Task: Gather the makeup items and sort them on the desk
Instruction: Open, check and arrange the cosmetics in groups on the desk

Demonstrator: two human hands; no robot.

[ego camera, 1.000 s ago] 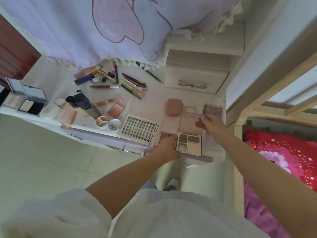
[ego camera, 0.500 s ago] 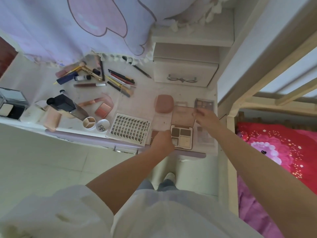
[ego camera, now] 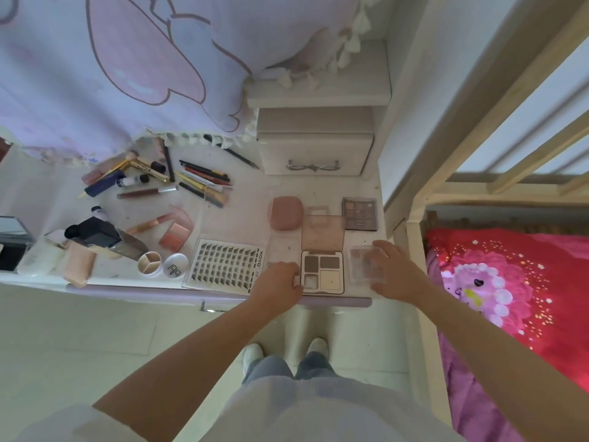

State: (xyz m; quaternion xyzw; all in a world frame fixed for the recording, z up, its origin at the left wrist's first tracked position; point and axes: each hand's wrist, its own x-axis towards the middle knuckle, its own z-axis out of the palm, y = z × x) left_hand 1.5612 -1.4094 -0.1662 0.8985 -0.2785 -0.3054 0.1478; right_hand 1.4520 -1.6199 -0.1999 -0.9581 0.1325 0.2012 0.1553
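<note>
An open four-pan eyeshadow palette [ego camera: 322,271] with its pink lid raised lies at the front edge of the white desk [ego camera: 248,205]. My left hand [ego camera: 280,283] holds its left edge with curled fingers. My right hand [ego camera: 393,272] grips a clear-lidded palette [ego camera: 361,264] just right of it. Behind them lie a pink compact [ego camera: 287,213], a small clear case [ego camera: 317,212] and a dark multi-pan palette [ego camera: 359,213]. A lash tray [ego camera: 227,265] lies to the left.
Pencils, tubes and brushes [ego camera: 191,178] are piled at the back left. A blush palette [ego camera: 174,238], dark bottle [ego camera: 95,232] and small jars [ego camera: 162,264] sit left. A drawer unit [ego camera: 315,154] stands behind. A bed frame [ego camera: 417,250] borders the right.
My right hand left the raised lid of the four-pan palette and came forward and right onto the clear-lidded palette. My left hand stayed at the four-pan palette's left edge.
</note>
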